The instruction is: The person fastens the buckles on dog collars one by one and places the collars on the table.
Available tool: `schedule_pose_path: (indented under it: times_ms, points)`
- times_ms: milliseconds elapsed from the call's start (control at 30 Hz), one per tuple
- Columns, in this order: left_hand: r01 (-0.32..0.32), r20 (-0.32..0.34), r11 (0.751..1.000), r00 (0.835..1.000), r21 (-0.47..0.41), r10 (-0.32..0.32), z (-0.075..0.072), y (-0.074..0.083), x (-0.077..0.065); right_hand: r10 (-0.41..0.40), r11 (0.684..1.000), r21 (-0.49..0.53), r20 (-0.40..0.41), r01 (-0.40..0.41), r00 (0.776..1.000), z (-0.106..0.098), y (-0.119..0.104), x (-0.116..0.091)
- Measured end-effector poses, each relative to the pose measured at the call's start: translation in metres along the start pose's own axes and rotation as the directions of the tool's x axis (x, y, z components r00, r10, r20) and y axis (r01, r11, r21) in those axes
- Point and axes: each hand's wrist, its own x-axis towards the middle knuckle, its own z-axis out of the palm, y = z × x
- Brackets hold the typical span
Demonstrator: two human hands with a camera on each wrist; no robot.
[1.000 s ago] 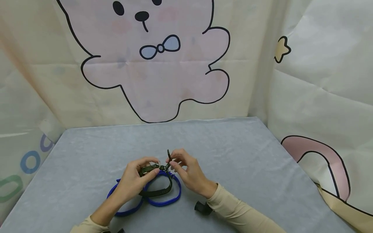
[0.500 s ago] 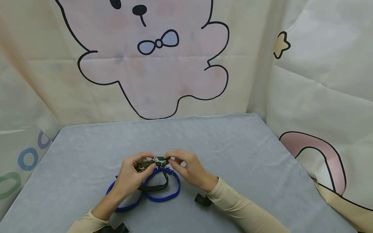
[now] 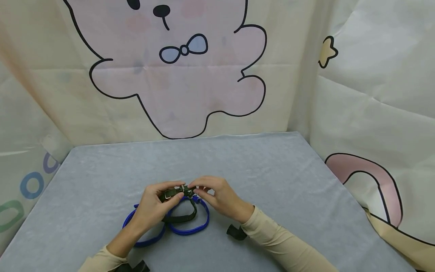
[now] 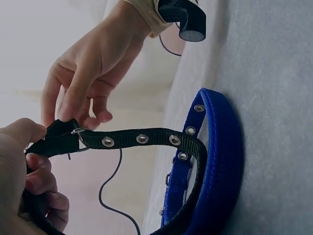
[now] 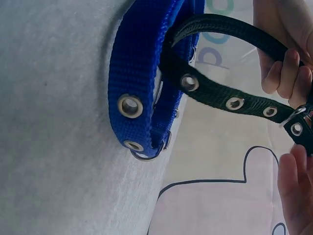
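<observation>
A dark green collar with metal eyelets is held in a loop between both hands above the table. My left hand pinches it near the metal buckle, thumb below and fingers above. My right hand pinches the strap's end close beside the buckle. In the left wrist view the green strap passes through a metal ring. Below and behind it, a blue collar lies looped on the table, its eyelets showing in the right wrist view. Another blue loop lies to its left, partly hidden by my left forearm.
Grey cloth covers the table. Black wrist-worn devices sit at both sleeves, the right one close to the tabletop. Printed curtains stand behind and on both sides.
The strap's end stood upright in my right hand, then tipped over to the left. Now my right hand has come nearer to my left hand at the buckle. The blue loops stay put.
</observation>
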Motion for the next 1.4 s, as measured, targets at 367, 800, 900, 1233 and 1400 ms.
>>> schedule_pose_path:
  times_ms: [367, 800, 900, 1233, 1400]
  points:
    - [0.083, 0.025, 0.997, 0.996, 0.008, -0.083, -0.002, -0.001, 0.0, 0.165, 0.962, 0.216, 0.035, -0.169, 0.986, 0.008, -0.002, -0.001]
    - [0.116, 0.031, 0.993, 0.993, -0.014, -0.115, -0.002, 0.002, 0.002, 0.217, 0.945, 0.253, -0.007, -0.208, 0.976, 0.01, -0.005, -0.003]
    - [0.11, 0.034, 0.994, 0.993, -0.02, -0.109, -0.003, 0.001, 0.001, 0.216, 0.944, 0.257, -0.005, -0.208, 0.976, 0.011, -0.004, -0.003]
    - [0.107, 0.02, 0.994, 0.994, -0.024, -0.107, -0.003, 0.001, -0.002, 0.234, 0.933, 0.27, 0.04, -0.236, 0.971, 0.016, -0.007, -0.002]
    - [0.09, 0.025, 0.996, 0.996, -0.012, -0.09, -0.001, 0.001, 0.0, 0.243, 0.937, 0.249, 0.037, -0.244, 0.969, 0.013, -0.009, -0.002]
